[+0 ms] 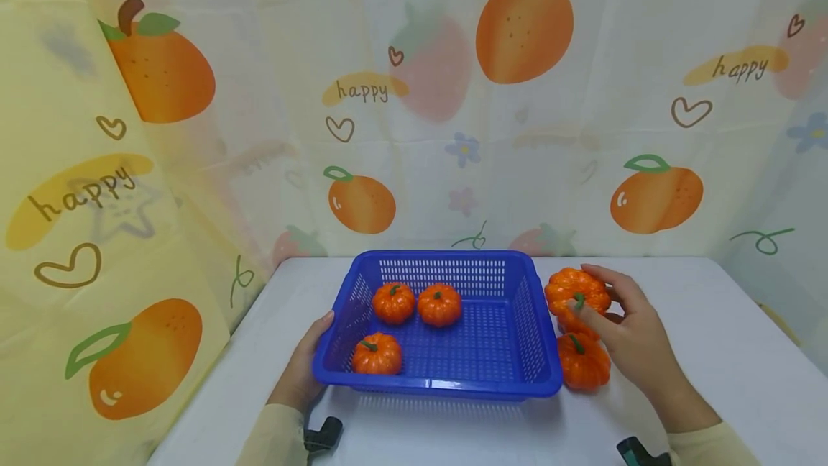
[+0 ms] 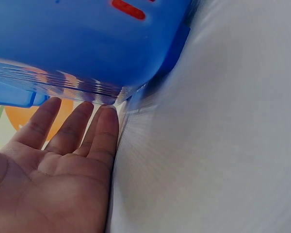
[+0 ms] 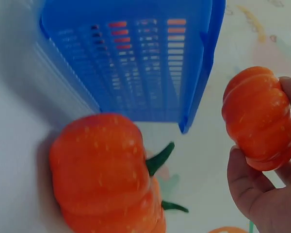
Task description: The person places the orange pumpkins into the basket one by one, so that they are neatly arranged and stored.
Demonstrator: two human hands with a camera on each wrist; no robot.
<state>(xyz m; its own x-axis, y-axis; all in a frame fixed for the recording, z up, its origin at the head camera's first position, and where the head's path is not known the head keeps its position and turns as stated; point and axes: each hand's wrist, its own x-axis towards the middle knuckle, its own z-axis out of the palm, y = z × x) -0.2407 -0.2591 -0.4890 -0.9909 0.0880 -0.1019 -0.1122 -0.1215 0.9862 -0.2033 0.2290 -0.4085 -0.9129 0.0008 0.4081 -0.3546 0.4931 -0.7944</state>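
A blue plastic basket (image 1: 430, 383) stands on the white table with three small orange pumpkins inside: one at the back left (image 1: 393, 303), one beside it (image 1: 440, 305) and one at the front left (image 1: 376, 354). My left hand (image 1: 305, 365) is at the basket's left side; in the left wrist view its extended fingers (image 2: 70, 128) reach the slotted wall. To the right of the basket, my right hand (image 1: 637, 333) holds a pumpkin (image 1: 572, 288) between thumb and fingers, raised off the table. Below it sits another pumpkin (image 1: 584, 364), partly hiding one more behind it (image 3: 158, 221).
The white table (image 1: 686, 336) extends on both sides of the basket. A fruit-printed cloth (image 1: 427, 185) hangs behind the table and along its left side. Dark wrist devices (image 1: 323, 435) show near both sleeves.
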